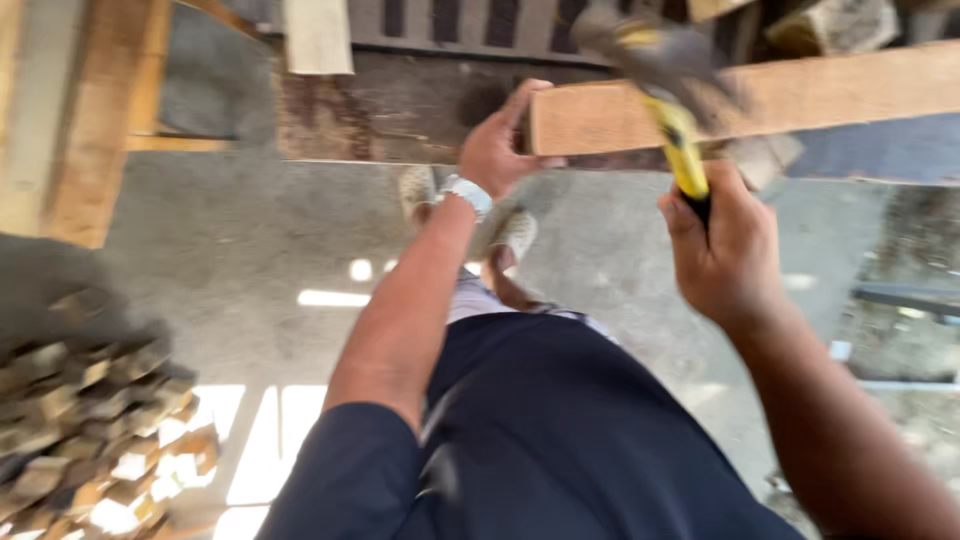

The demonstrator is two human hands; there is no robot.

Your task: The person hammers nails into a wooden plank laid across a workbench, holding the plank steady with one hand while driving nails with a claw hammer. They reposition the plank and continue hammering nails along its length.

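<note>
The left hand (495, 145) clamps the cut end of a long pale wooden plank (750, 100), fingers wrapped over its top edge and thumb beneath, so this grip is closed on the wood. A light wristband (468, 192) sits on that wrist. The plank runs from the hand out toward the right edge of view, held well above the grey concrete floor (250, 250), and what bears its far end cannot be seen.

The right hand (725, 250) is closed tight round the black-and-yellow handle of a hammer (672, 110). The dark hammer head is raised above the plank's top edge and smeared by motion blur.

By the look of it, the step in hand is a hammer blow on the plank near its held end, mid-swing. Whether a nail stands there is too blurred to tell. A clean strike calls for the left hand to hold the plank steady and keep its fingers away from the spot beneath the hammer head, since hand and head are close together.

A heap of small wooden offcuts (90, 430) lies on the floor at lower left, and upright timber boards (90, 110) stand at upper left.
</note>
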